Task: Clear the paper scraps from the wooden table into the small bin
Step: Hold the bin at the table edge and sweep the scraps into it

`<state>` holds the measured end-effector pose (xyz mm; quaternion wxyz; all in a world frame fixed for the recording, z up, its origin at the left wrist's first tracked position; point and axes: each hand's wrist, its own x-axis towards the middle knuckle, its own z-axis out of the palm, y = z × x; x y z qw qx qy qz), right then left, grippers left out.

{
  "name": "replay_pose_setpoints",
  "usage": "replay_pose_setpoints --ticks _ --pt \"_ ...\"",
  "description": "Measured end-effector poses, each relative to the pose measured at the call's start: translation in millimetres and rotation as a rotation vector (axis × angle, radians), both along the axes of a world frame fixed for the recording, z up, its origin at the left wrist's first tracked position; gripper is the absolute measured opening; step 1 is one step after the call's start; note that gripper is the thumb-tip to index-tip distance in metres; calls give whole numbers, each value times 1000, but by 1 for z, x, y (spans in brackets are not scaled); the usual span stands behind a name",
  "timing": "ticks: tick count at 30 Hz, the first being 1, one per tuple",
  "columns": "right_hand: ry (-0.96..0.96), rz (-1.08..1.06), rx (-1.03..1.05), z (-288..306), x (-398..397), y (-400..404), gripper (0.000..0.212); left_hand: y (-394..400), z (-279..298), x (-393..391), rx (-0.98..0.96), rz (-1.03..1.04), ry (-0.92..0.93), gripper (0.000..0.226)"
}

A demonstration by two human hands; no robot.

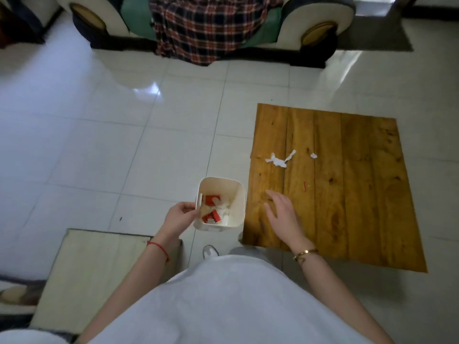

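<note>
1. A small cream plastic bin (231, 194) was held just off the left edge of the wooden table (347, 194), its rim about level with the tabletop edge.
2. The left hand (180, 218) gripped the bin's near-left wall, thumb over the rim and fingers closed on the outside; a red string bracelet (159, 249) circled that wrist.
3. Inside the bin lay red paper pieces (211, 216) mixed with white crumpled scraps (224, 207).
4. The right hand (283, 214) was spread flat and empty over the table's near-left part, fingers apart and pointing toward the bin side; whether the palm touched the wood could not be told. A gold bangle (305, 253) sat on that wrist.
5. On the table, farther from the person, a cluster of torn white paper scraps (279, 160) lay near the left edge, with a thin twisted strip reaching up to its right.
6. A smaller white scrap (314, 155) rested apart, to the right of that cluster.
7. A thin red sliver (304, 186) lay near the table's middle, between the right hand and the white scraps.
8. The table stood on a glossy white tiled floor (99, 145), and a sofa draped with a plaid cloth (206, 26) stood beyond.
9. A pale mat (94, 269) lay on the floor at the person's left.
</note>
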<state>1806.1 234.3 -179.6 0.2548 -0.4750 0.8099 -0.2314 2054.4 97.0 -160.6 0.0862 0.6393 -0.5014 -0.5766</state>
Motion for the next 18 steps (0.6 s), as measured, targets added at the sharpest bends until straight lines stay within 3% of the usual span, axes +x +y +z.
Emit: replay_pose_setpoints --ticks 8,18 --pt "-2 -171 5 3 10 -63 43 -104 1 -17 62 -116 42 13" --pt "-15 -457 13 -7 -34 -143 41 -234 -5 -110 112 -432 22 24"
